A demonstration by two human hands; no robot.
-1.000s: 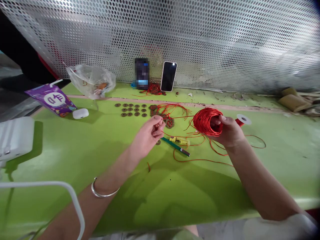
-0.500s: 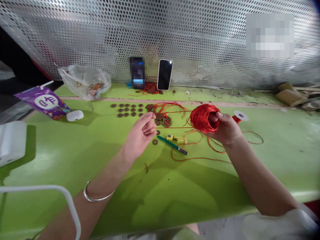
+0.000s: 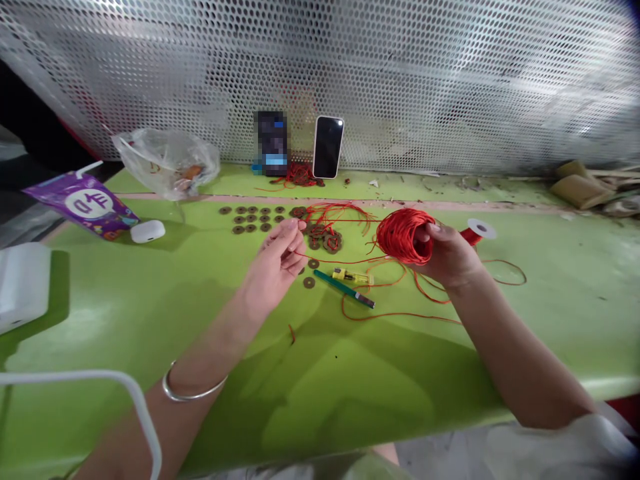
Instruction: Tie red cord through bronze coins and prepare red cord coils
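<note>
My right hand (image 3: pixel 450 257) is closed round a bundle of red cord (image 3: pixel 405 237), its thumb in the coil's hollow. From the bundle two strands run left to my left hand (image 3: pixel 277 263), which pinches the upper one between thumb and fingertips. The lower strand sags slightly and passes at its curled fingers. Just beyond the left hand lie rows of brown coins with holes (image 3: pixel 251 219) and a cluster of coins tied with red cord (image 3: pixel 332 241). A green pen-like tool (image 3: pixel 343 288) and a yellow lighter (image 3: pixel 353 276) lie between my hands.
A white-flanged spool (image 3: pixel 481 229) stands behind my right hand. Two phones, one with a white edge (image 3: pixel 328 148), lean on the perforated metal panel (image 3: pixel 400 87). A purple pouch (image 3: pixel 87 203), a white case (image 3: pixel 147 231) and a plastic bag (image 3: pixel 167 163) are at left. A white bar (image 3: pixel 115 377) crosses the lower left.
My left hand has shifted slightly left and its lower fingers have loosened. The lower strand, taut before, now sags. My right hand keeps the bundle in nearly the same place.
</note>
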